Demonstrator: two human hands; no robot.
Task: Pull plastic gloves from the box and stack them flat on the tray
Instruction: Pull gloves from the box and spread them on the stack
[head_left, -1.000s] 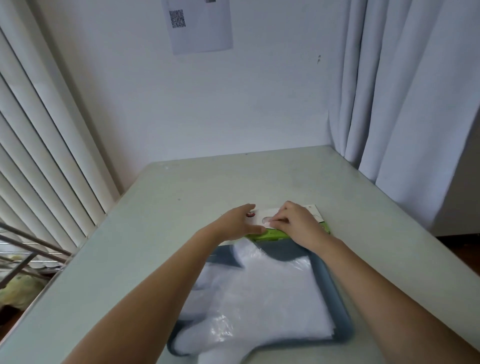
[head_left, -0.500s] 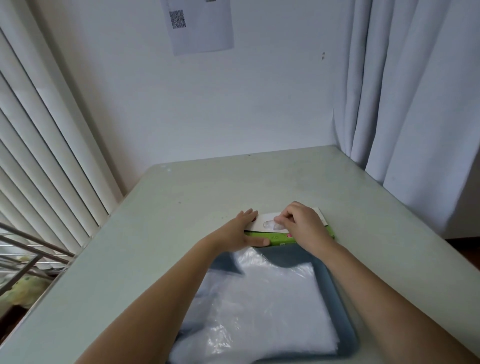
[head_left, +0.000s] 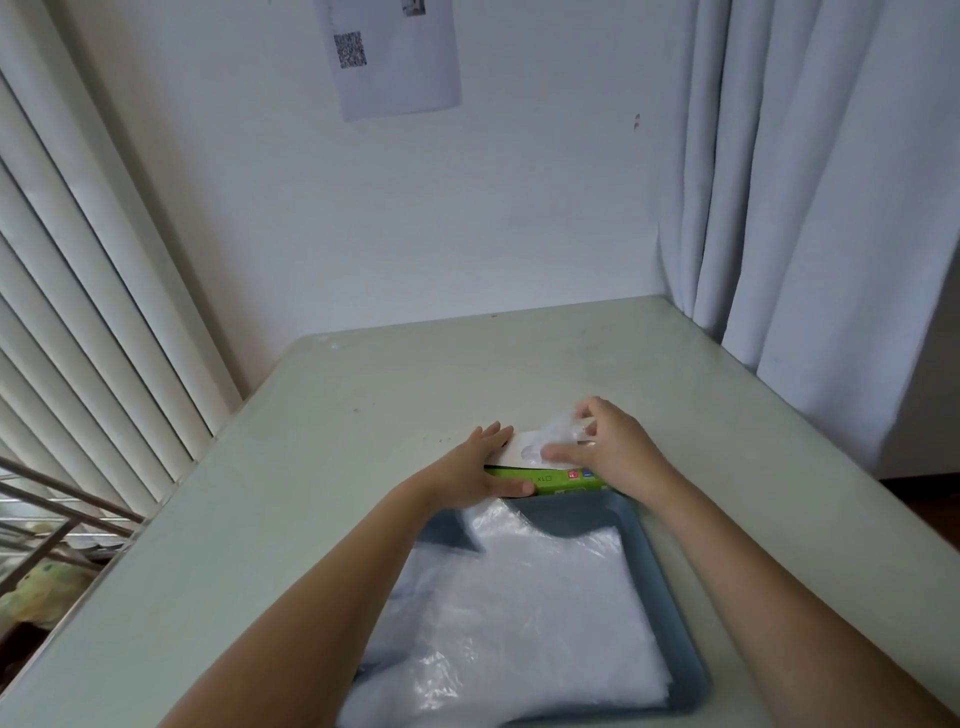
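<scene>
A pale table carries a green box and blue tray.

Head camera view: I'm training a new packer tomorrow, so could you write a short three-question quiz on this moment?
1. Multiple choice: what does the right hand pinch? A) a spoon B) a clear glove at the opening of the glove box C) a marker
2. True or false: the left hand rests on the glove box's left end, with its thumb along the green front.
3. Fill in: the stacked gloves lie flat in the blue ____.
Key: 1 B; 2 true; 3 tray.
</scene>
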